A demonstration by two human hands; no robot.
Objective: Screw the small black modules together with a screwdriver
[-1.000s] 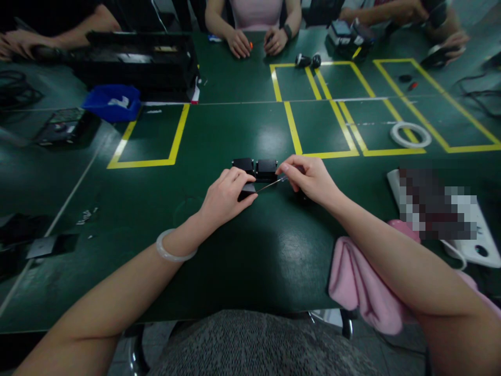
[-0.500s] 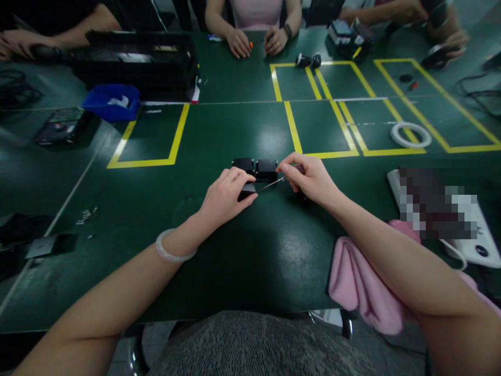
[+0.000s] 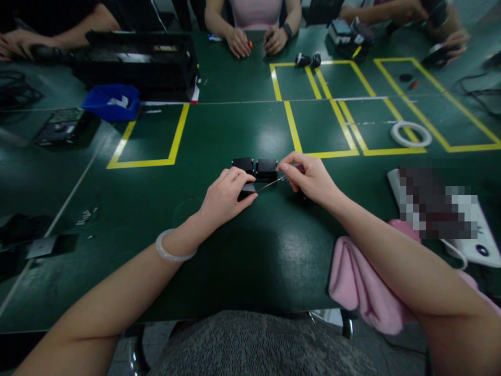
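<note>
My left hand (image 3: 226, 197) is closed on a small black part (image 3: 246, 190), with the thumb along its near edge. In my right hand (image 3: 307, 176) is a thin screwdriver (image 3: 270, 184), its handle pinched between the fingers. The shaft slants down to the left, and its tip is at the black part beside my left thumb. Two black blocks (image 3: 267, 167) sit side by side just beyond the fingertips. My left fingers partly cover the left block and the held part.
A blue bin (image 3: 111, 103) and a long black housing (image 3: 136, 68) stand at the back left. Small screws (image 3: 84, 216) lie at left. To the right are a tape roll (image 3: 410, 135), a pink cloth (image 3: 352, 277) and a white device (image 3: 479, 230). People's hands rest across the table.
</note>
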